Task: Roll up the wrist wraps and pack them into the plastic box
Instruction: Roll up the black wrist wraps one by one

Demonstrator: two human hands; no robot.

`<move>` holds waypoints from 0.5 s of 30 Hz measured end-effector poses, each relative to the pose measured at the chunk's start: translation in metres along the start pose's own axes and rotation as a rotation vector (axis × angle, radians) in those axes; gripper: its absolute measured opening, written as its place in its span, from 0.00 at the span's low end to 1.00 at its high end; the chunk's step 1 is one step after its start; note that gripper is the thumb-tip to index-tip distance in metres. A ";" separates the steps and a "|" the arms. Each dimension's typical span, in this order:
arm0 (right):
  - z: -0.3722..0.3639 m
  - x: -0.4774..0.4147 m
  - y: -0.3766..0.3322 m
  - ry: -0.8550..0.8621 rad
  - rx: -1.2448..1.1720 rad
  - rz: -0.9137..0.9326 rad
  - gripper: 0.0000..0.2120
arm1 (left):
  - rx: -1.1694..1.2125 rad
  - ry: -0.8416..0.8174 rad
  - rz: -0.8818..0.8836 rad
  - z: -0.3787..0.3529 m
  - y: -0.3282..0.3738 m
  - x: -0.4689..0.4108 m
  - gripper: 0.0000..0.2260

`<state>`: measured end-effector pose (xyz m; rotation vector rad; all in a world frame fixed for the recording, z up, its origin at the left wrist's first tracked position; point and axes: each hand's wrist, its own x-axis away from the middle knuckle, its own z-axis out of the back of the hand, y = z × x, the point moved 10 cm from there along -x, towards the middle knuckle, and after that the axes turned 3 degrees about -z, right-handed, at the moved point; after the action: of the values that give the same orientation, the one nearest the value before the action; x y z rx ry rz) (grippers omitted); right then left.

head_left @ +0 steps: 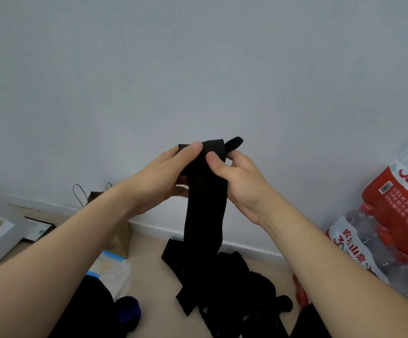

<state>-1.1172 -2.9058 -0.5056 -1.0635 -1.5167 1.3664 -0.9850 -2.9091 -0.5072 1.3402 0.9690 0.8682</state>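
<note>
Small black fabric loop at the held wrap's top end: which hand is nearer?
Right. The right hand grips the long black wrist wrap just below the loop; the left hand pinches the wrap's opposite edge.

Both hands are raised in front of a pale wall, holding the top end of a black wrist wrap (206, 191) between them. The left hand (160, 181) pinches its upper edge with the thumb on top; the right hand (240, 181) grips it from the other side, thumb pressed on the fabric — a small loop (234, 143) sticks up beside that hand. The strap hangs straight down to a heap of black wraps (232, 284) on the beige floor. Red-labelled bottled water packs (393, 215) sit at right, a brown paper bag (120, 237) by the wall at left.
</note>
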 end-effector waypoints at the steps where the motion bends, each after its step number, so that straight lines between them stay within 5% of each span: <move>1: 0.000 0.001 -0.003 0.000 0.020 0.009 0.14 | -0.072 -0.032 0.009 -0.004 -0.001 0.002 0.21; 6: 0.010 0.004 0.011 0.065 0.142 -0.108 0.19 | -0.395 0.119 -0.091 0.011 0.010 0.010 0.12; 11: 0.018 0.009 0.021 0.145 0.059 -0.224 0.35 | -0.285 0.103 -0.153 0.000 0.012 0.007 0.18; 15: 0.026 0.018 0.015 0.199 0.060 -0.217 0.28 | -0.201 0.246 -0.124 0.018 0.008 0.003 0.24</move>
<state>-1.1461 -2.8959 -0.5224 -0.9381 -1.3914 1.1161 -0.9669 -2.9123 -0.5000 1.0073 1.1103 1.0228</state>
